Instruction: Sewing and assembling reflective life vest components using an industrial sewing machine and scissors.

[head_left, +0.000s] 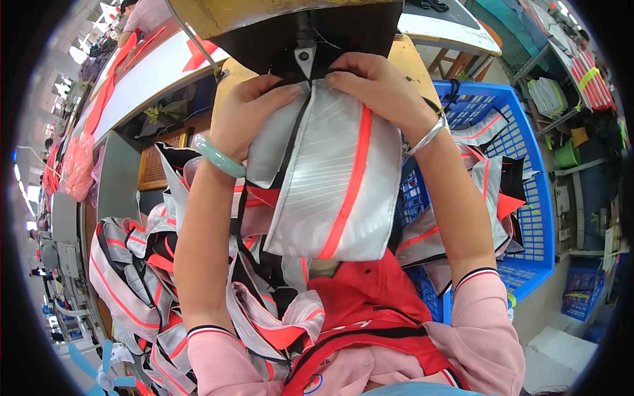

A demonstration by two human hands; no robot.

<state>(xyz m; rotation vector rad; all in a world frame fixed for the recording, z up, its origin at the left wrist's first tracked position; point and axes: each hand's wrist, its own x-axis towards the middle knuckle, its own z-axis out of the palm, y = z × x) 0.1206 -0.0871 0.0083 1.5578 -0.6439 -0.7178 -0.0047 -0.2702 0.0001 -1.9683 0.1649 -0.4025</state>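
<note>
A silver-grey fabric panel [310,204] with a neon orange stripe and black edging hangs between my hands, its upper edge at the metal foot [304,57] of a machine. My left hand [249,113] pinches the upper left edge, thumb on top and fingers partly hidden. On the other side, my right hand [378,87] grips the top right edge with its thumb pressed on the fabric, close to the foot. A black strip runs down the panel from beneath the foot. The dark machine head [290,39] covers what lies behind the foot.
On my right stands a blue plastic basket [538,198] with similar grey and orange pieces [489,188]. More such pieces [125,277] are heaped on my left and over my lap. A white worktable [158,79] extends at the far left, where another person [146,16] sits.
</note>
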